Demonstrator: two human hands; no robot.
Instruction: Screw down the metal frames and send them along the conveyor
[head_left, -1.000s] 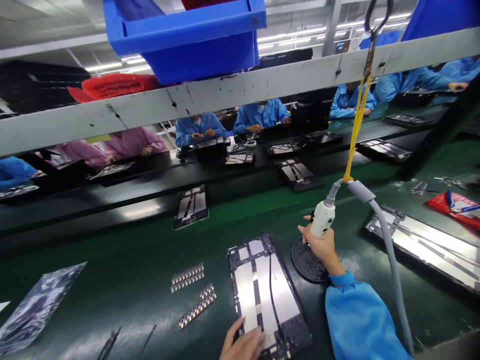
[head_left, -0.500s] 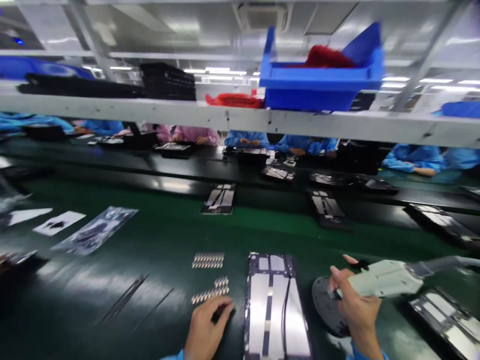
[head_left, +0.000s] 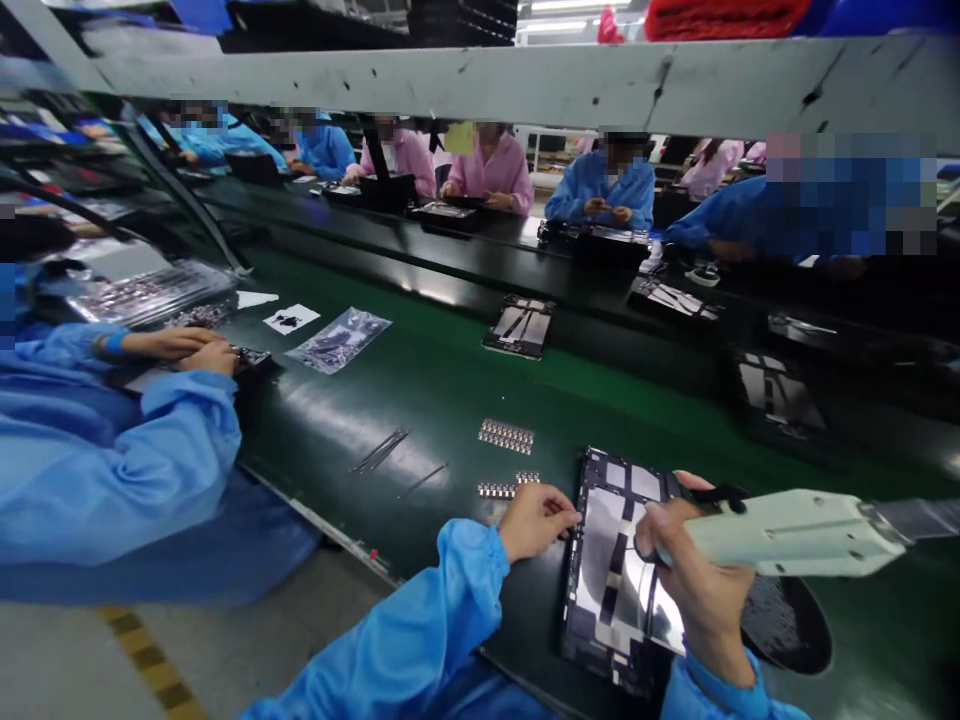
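Observation:
In front of me lies an opened tablet [head_left: 596, 545] with silver panels, dark strips and a thin black cable. My left hand [head_left: 536, 520] is at its left edge, thumb and fingertips closed together; whatever is between them is too small to make out. My right hand [head_left: 705, 600] grips a pale green electric screwdriver [head_left: 802, 533], held over the tablet's right side. Its tip is hidden by my hand. Just left of the tablet are rows of small metal parts [head_left: 506, 436]. A dark round dish [head_left: 787, 625] of tiny pieces sits beneath the screwdriver.
Thin dark strips [head_left: 381, 450] and a clear plastic bag [head_left: 341, 340] lie to the left. A co-worker's hands [head_left: 184, 350] work at far left. Another opened tablet [head_left: 521, 326] lies ahead. A white shelf beam [head_left: 465, 88] crosses above; people sit across the line.
The view has turned left and down, bringing the neighbouring co-worker into sight. My right hand has moved the screwdriver from beside the tablet to over it. My left hand has come to the tablet's edge.

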